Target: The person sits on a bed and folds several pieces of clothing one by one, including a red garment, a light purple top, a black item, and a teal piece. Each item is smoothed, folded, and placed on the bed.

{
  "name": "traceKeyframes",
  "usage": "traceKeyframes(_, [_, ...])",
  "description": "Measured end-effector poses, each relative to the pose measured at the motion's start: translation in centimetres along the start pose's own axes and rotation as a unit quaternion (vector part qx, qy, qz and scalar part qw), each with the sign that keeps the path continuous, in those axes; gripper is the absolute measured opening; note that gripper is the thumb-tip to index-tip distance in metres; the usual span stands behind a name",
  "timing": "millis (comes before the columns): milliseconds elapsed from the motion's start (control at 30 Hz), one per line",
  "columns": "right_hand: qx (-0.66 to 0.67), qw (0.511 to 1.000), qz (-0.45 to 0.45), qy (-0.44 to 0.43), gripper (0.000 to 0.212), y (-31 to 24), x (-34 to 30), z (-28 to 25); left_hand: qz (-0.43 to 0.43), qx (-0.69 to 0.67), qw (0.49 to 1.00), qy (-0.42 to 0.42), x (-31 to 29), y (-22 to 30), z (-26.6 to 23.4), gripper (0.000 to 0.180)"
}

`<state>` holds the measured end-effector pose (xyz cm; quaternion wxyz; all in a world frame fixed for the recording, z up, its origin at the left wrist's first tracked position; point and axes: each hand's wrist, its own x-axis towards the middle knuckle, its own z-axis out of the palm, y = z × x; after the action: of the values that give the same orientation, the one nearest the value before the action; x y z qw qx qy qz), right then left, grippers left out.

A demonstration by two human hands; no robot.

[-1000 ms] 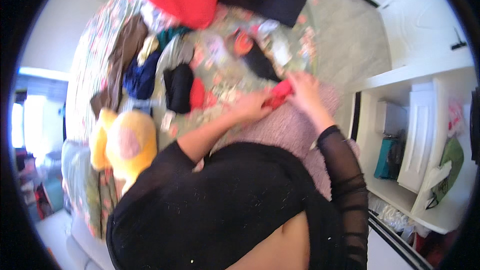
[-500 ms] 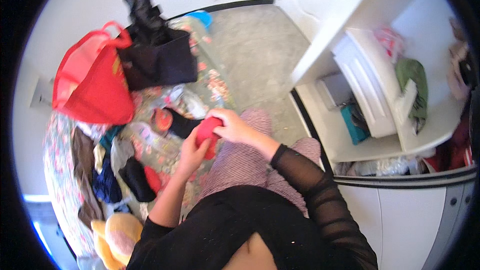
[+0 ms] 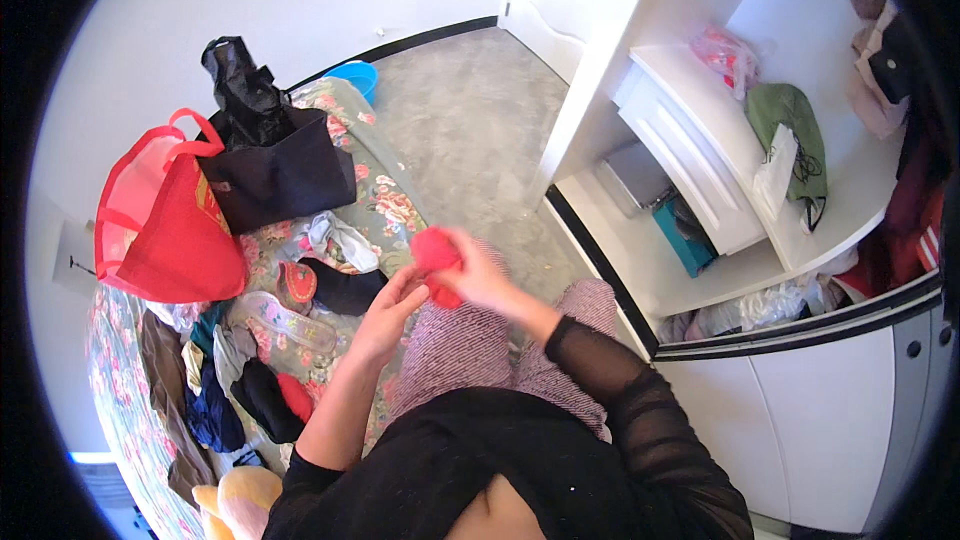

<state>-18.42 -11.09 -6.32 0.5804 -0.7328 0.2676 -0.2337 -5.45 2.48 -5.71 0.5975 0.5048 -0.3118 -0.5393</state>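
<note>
A bunched red cloth item, perhaps socks (image 3: 434, 250), is in my right hand (image 3: 480, 275), whose fingers are closed round it above my lap. Its exact kind is hard to make out. Beside its lower left edge is my left hand (image 3: 385, 320), open with fingers stretched toward it; whether the fingertips touch it I cannot tell. Left of my hands, a black cloth piece (image 3: 345, 288), a pale crumpled cloth (image 3: 340, 242), a red patterned round-ended item (image 3: 297, 285) and a clear patterned pouch (image 3: 290, 320) lie on the flowered bedspread (image 3: 395, 205).
A red tote bag (image 3: 175, 230) and a black bag (image 3: 280, 170) stand on the bed. Several dark garments (image 3: 210, 400) lie nearer, beside a yellow plush toy (image 3: 245, 500). At right is an open white wardrobe (image 3: 700, 170); a blue basin (image 3: 355, 80) sits beyond the bed.
My left hand has loosened from the red cloth and its fingers have straightened. The right hand keeps the cloth. The view has shifted, so the surroundings sit lower and further left.
</note>
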Motion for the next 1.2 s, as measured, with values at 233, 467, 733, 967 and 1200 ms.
traceKeyframes(233, [0.381, 0.912, -0.148, 0.048, 0.021, -5.0, 7.4, -27.1, -0.011, 0.057, 0.997, 0.05, -1.9, 0.2, -3.0, 0.036])
traceKeyframes(467, [0.184, 0.966, 0.03, 0.177, 0.045, -5.5, 12.0, -30.2, -0.02, 0.087, 0.979, 0.183, -4.6, -2.9, -7.6, 0.032])
traceKeyframes(733, [-0.067, 0.948, 0.09, -0.297, 0.03, 3.2, 6.0, -0.7, 0.1, 0.425, 0.775, 0.456, -8.7, -1.4, -19.4, 0.028])
traceKeyframes(967, [-0.006, 0.919, 0.11, -0.379, 0.029, -0.7, 4.4, 7.7, -0.046, 0.588, 0.506, 0.63, -12.5, 2.7, -35.1, 0.037])
traceKeyframes(1200, [-0.014, 0.909, 0.063, -0.411, 0.027, -2.4, 4.6, 11.2, -0.199, 0.553, 0.566, 0.578, -14.2, 2.7, -38.2, 0.031])
